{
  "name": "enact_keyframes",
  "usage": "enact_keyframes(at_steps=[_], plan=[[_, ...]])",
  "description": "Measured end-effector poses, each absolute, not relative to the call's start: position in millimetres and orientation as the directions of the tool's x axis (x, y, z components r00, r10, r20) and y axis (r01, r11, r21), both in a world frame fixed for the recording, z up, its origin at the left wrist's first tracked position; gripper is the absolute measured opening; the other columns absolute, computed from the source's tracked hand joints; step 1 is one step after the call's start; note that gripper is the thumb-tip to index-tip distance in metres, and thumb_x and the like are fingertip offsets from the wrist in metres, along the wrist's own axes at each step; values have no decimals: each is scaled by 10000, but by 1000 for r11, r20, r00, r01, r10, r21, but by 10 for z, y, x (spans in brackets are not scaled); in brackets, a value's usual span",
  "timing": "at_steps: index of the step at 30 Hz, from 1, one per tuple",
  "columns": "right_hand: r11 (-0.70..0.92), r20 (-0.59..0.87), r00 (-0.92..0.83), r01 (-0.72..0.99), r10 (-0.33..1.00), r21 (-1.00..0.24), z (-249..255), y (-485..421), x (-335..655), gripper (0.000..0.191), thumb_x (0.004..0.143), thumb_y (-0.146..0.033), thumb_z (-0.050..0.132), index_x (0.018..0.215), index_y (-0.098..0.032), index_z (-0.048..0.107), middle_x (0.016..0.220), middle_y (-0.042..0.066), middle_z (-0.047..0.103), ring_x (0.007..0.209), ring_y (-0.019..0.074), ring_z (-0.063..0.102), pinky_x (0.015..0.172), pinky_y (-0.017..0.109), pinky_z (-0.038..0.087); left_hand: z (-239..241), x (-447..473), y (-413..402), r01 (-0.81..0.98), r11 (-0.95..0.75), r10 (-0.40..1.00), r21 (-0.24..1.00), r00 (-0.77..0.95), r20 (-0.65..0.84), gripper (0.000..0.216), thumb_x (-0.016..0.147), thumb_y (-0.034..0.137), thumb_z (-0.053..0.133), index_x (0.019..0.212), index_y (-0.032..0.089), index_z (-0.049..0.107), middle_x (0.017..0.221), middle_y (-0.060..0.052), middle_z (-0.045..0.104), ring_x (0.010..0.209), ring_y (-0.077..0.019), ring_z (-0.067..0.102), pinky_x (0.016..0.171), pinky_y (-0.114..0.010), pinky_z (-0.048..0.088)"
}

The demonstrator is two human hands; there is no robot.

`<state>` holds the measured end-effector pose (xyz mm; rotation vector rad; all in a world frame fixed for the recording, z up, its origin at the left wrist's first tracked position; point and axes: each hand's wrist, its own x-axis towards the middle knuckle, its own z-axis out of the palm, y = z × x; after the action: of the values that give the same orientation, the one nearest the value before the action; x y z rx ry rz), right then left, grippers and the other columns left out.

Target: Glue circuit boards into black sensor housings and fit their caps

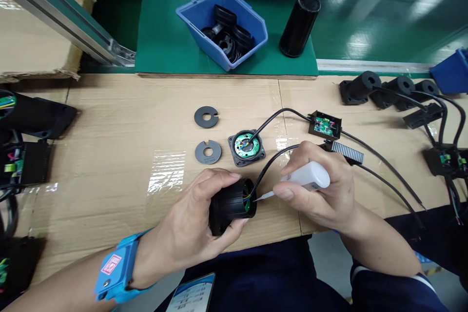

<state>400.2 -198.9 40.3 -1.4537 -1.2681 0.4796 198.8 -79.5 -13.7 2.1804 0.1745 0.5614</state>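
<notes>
My left hand (193, 217) is closed around a black cylindrical housing (231, 204) lying on its side, its open end with coloured wires and a green board facing right. My right hand (321, 190) grips a white glue tube (306, 177) whose thin nozzle touches the housing's open end. A black cable runs from that opening up and right towards a finned black part (347, 152). Just beyond the housing lies a square black base with a round green circuit board (246, 147), wired to a small black box with a green board (324, 126).
Two grey slotted discs (206, 117) (208, 151) lie on the cardboard-covered table. A blue bin (223, 27) of black parts and a black cylinder (300, 24) stand on the green mat behind. Several wired black assemblies (398, 90) sit at right; more black units (25, 141) at left.
</notes>
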Motion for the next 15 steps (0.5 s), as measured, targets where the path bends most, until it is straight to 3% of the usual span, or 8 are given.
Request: enact_keyframes(at_steps=[15], plan=[[156, 325, 334, 444, 885, -882, 405, -1998, 3994, 330, 830, -241, 807, 718, -150, 510, 602, -51, 528, 490, 23, 424, 447, 156, 333, -129, 2003, -784, -56, -595, 316, 802, 901, 297, 642, 810, 108, 724, 1365, 135, 403, 1198, -100, 578, 1102, -170, 599, 954, -310, 535]])
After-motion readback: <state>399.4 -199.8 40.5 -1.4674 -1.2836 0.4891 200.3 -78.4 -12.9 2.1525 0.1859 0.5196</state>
